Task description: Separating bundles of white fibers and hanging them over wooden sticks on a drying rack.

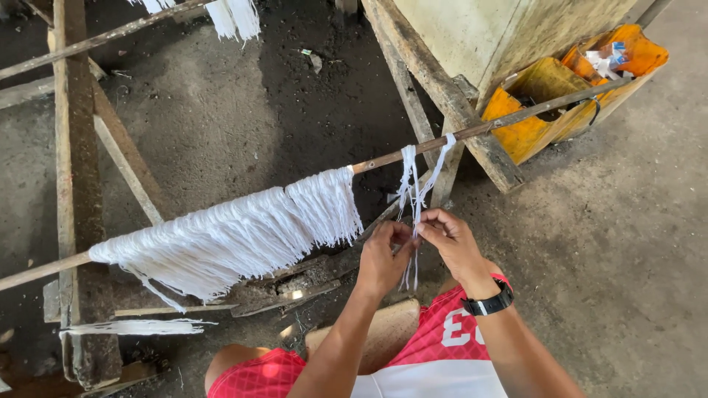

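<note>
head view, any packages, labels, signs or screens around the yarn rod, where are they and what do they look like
Small packets: upper right, inside the orange-yellow plastic container; crumpled, white and pale blue.
Shorts marking: bottom centre, on the person's red patterned shorts; large white characters.
Wristwatch: on the right wrist; black band, its face not visible.
No signs or screens in view.

I see a long thin wooden pole [221, 208] w/ a thick fringe of white cotton strands [236, 237] draped over it. Below, dark dirt floor [221, 110]: rough wooden frame [77, 184], yellow plastic container [546, 103], small wooden block [387, 332].
</note>
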